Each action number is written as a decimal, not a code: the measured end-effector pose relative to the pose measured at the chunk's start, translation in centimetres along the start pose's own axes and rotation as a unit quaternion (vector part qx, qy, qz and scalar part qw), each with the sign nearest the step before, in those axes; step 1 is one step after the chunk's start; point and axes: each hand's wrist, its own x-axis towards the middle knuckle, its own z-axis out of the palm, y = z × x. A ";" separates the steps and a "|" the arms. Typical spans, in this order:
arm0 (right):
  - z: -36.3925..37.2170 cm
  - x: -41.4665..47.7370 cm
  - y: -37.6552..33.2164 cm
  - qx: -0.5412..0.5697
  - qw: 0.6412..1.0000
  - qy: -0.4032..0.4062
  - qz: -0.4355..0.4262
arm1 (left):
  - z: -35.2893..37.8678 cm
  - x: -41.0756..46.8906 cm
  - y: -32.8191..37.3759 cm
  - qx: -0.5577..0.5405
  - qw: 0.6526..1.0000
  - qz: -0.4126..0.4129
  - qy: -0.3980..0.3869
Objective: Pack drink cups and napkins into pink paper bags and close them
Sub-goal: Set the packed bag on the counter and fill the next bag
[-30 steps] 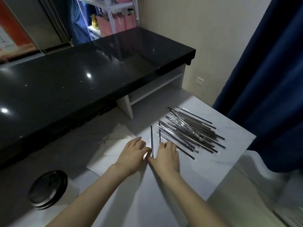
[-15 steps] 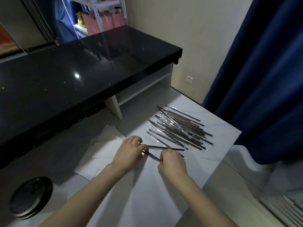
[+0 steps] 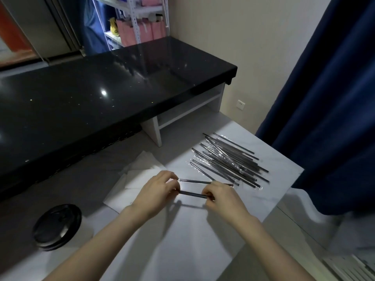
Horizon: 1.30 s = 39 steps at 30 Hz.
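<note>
My left hand (image 3: 157, 194) and my right hand (image 3: 222, 197) each pinch one end of a dark wrapped straw (image 3: 191, 194), held level just above the white table (image 3: 182, 250). A second wrapped straw (image 3: 194, 181) lies on the table just beyond it. White napkins (image 3: 140, 175) lie in a loose stack left of my left hand. A drink cup with a black lid (image 3: 57, 226) stands at the lower left. Pink paper bags (image 3: 140, 32) stand on a far shelf.
A pile of several wrapped straws (image 3: 229, 161) lies on the table's right part, close to its right edge. A black glossy counter (image 3: 101, 94) rises behind the table. A dark blue curtain (image 3: 328, 98) hangs at the right.
My hands have picked one straw up off the table and turned it crosswise, holding it by both ends. The view has tilted up, showing more of the shelf.
</note>
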 end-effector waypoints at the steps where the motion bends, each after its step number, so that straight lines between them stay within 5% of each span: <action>1: -0.5 0.0 -0.6 0.015 1.000 0.006 -0.010 | -0.7 -0.5 -0.1 -0.007 1.000 -0.008 0.003; 14: -4.9 -1.9 -18.1 0.118 0.960 0.085 -0.241 | -16.3 -14.4 -0.1 -0.049 0.981 -0.080 0.167; 27: 3.5 -8.7 -43.8 0.170 0.866 0.086 -0.463 | -28.0 -41.1 -2.3 -0.005 0.880 -0.249 0.404; 39: 11.4 -14.3 -55.9 0.077 0.856 -0.050 -0.508 | -28.9 -57.7 -4.3 0.020 0.845 -0.374 0.381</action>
